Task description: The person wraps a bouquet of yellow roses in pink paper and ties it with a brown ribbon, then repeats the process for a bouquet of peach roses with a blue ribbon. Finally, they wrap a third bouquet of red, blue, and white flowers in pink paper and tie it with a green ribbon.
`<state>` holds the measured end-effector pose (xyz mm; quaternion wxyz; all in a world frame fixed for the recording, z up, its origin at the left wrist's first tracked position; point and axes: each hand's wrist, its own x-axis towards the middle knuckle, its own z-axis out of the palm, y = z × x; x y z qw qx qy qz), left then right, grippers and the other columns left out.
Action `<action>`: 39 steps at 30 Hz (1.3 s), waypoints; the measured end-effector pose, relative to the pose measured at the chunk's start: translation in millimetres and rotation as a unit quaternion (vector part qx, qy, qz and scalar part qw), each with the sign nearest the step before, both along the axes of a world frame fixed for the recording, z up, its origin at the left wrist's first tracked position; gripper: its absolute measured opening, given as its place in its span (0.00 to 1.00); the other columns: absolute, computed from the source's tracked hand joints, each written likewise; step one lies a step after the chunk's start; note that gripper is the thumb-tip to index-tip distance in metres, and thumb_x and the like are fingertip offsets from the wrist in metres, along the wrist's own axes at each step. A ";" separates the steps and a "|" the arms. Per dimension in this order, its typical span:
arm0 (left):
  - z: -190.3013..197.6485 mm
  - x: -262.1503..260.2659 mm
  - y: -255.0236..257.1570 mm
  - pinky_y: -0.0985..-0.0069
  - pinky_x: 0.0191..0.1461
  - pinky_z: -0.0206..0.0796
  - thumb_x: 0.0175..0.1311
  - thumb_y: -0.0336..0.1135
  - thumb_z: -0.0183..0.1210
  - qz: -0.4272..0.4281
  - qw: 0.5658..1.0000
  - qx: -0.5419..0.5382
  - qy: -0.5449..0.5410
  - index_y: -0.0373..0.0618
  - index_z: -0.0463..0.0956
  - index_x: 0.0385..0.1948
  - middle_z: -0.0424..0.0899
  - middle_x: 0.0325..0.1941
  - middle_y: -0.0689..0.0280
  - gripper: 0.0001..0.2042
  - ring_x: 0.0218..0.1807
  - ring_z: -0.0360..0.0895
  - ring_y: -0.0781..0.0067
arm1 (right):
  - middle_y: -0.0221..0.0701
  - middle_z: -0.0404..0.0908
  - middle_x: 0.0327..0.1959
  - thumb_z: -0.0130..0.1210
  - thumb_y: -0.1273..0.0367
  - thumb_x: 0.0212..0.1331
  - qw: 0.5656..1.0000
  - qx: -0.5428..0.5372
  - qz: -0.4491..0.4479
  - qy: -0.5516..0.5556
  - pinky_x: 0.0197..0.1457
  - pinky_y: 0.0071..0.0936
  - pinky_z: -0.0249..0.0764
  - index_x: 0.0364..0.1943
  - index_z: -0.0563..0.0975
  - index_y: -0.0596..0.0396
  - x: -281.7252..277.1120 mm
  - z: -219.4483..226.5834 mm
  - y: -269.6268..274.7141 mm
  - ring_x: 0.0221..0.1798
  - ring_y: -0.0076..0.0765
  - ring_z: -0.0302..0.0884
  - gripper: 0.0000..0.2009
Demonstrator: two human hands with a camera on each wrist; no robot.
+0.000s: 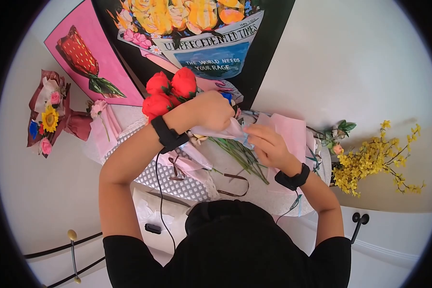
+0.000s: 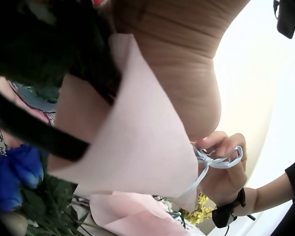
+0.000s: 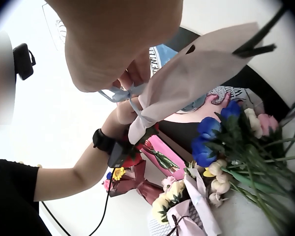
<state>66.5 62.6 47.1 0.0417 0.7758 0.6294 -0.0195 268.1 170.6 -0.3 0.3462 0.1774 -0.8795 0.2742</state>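
Note:
My left hand grips a bouquet wrapped in pale pink paper, its back turned to the head camera. Red roses show just past the left wrist, and dark stems stick out of the paper in the right wrist view. A light blue ribbon is looped in a bow around the paper. My right hand pinches this ribbon with thumb and fingers, close beside the left hand. Left fingertips lie right at the bow; the rest of that hand's grip is hidden.
Loose green stems and blue flowers lie on the table. A brown ribbon curls near the front edge. Pink paper sheets, yellow blossoms and a dark red wrapped bouquet stand around. Painted canvases lean behind.

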 end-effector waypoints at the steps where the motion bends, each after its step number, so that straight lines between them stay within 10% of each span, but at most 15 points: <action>1: -0.8 -0.8 -0.9 0.58 0.29 0.66 0.44 0.36 0.50 -0.001 1.000 0.002 0.000 0.42 0.75 0.18 0.75 0.16 0.55 0.08 0.22 0.75 0.51 | 0.42 0.74 0.47 0.48 0.85 0.37 1.000 0.027 -0.008 0.006 0.47 0.35 0.73 0.33 0.72 0.60 2.1 -2.0 0.5 0.46 0.49 0.75 0.14; 20: -8.6 -18.0 -21.5 0.59 0.27 0.65 0.45 0.37 0.51 0.034 0.998 0.027 0.044 0.42 0.74 0.19 0.74 0.15 0.55 0.08 0.20 0.74 0.52 | 0.39 0.72 0.34 0.52 0.79 0.46 0.980 0.073 -0.182 -0.041 0.38 0.34 0.68 0.35 0.72 0.61 9.4 -6.9 15.8 0.36 0.44 0.70 0.10; 23: -22.0 -32.1 -26.2 0.58 0.27 0.65 0.45 0.37 0.51 0.037 0.998 0.039 0.038 0.42 0.74 0.20 0.74 0.15 0.55 0.09 0.21 0.74 0.51 | 0.38 0.73 0.35 0.50 0.77 0.52 0.968 -0.040 -0.246 0.003 0.42 0.33 0.68 0.36 0.72 0.59 12.9 6.4 38.6 0.38 0.39 0.70 0.07; 24: -23.3 -33.3 -26.3 0.58 0.27 0.65 0.45 0.37 0.51 0.036 0.998 0.038 0.039 0.42 0.74 0.20 0.74 0.15 0.55 0.09 0.21 0.74 0.51 | 0.38 0.74 0.36 0.49 0.77 0.53 0.916 -0.393 -0.038 -0.069 0.45 0.32 0.67 0.38 0.72 0.59 10.2 8.8 48.0 0.40 0.37 0.70 0.08; 25: -20.7 -31.5 -25.5 0.58 0.28 0.65 0.45 0.37 0.51 0.033 0.998 0.028 0.041 0.42 0.74 0.21 0.74 0.15 0.55 0.09 0.21 0.74 0.51 | 0.37 0.75 0.38 0.47 0.78 0.54 0.703 -0.677 0.175 -0.126 0.48 0.31 0.67 0.40 0.73 0.59 8.7 10.4 53.9 0.42 0.35 0.70 0.09; 28: -19.1 -25.5 -16.8 0.58 0.28 0.64 0.44 0.37 0.51 0.015 0.999 0.024 0.025 0.42 0.75 0.21 0.74 0.15 0.55 0.09 0.21 0.74 0.52 | 0.36 0.75 0.41 0.47 0.79 0.52 0.816 -0.547 0.018 -0.185 0.52 0.30 0.66 0.46 0.72 0.58 -16.4 14.2 33.4 0.45 0.34 0.70 0.15; 30: -18.4 -22.7 -13.2 0.58 0.28 0.64 0.44 0.37 0.52 0.009 0.999 0.031 0.009 0.42 0.75 0.21 0.73 0.14 0.55 0.08 0.21 0.74 0.52 | 0.36 0.74 0.43 0.47 0.80 0.50 0.940 -0.258 0.036 -0.219 0.53 0.31 0.65 0.48 0.73 0.54 -28.0 3.5 28.6 0.46 0.37 0.70 0.18; 33: -16.7 -19.0 -12.4 0.58 0.28 0.64 0.44 0.36 0.52 -0.001 0.996 0.082 -0.035 0.43 0.74 0.20 0.73 0.15 0.56 0.07 0.21 0.73 0.51 | 0.36 0.73 0.45 0.47 0.81 0.48 0.988 -0.047 0.021 -0.148 0.52 0.33 0.65 0.44 0.74 0.54 -36.1 -9.4 13.0 0.46 0.41 0.70 0.17; 39: -19.6 -24.6 -21.8 0.58 0.28 0.64 0.43 0.35 0.51 0.008 0.999 0.024 -0.037 0.43 0.74 0.21 0.73 0.14 0.56 0.07 0.21 0.73 0.51 | 0.39 0.72 0.46 0.50 0.79 0.46 0.980 -0.035 0.044 -0.189 0.49 0.33 0.67 0.35 0.74 0.58 -22.3 -13.1 19.7 0.48 0.44 0.70 0.10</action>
